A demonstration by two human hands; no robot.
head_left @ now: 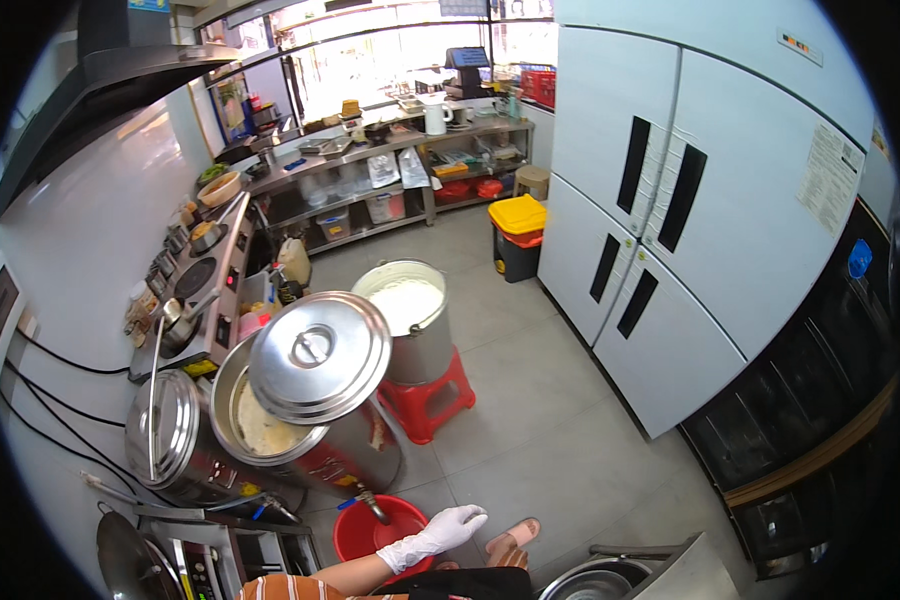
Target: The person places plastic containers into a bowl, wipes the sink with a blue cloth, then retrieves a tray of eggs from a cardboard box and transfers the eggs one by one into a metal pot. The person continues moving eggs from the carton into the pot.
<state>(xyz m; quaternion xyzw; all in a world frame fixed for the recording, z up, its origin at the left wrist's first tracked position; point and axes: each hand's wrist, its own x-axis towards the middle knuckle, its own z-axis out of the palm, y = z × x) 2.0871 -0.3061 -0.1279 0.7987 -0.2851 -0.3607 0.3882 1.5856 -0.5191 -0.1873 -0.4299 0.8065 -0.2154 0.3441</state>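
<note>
A: Which hand appears?
B: The left hand (438, 536), in a white glove, at 6 o'clock from the centre of the view. Its fingers (477, 517) point toward 2 o'clock and lie close together; whether they are open or closed on something cannot be told. The right hand is out of view.

A: What lies nearest to it?
B: A red bucket (352, 535), between 6 and 7 o'clock, partly covered by the gloved wrist; contact cannot be told. A metal tap (374, 508) with a blue lever points down over the bucket. At the hand's 3 o'clock is a foot in a pink slipper (526, 527).

A: And the vessel behind the tap?
B: A large steel pot (372, 464) at 8 o'clock, holding pale, frothy liquid (260, 427). Its round lid (342, 378) sits askew, leaving part of the mouth uncovered.

A: The surroundings?
B: Near the centre, a steel pail (420, 357) with white contents stands on a red stool (425, 408). A white refrigerator (735, 190) occupies 2 o'clock; a steel tabletop (370, 142), 11 o'clock.
</note>
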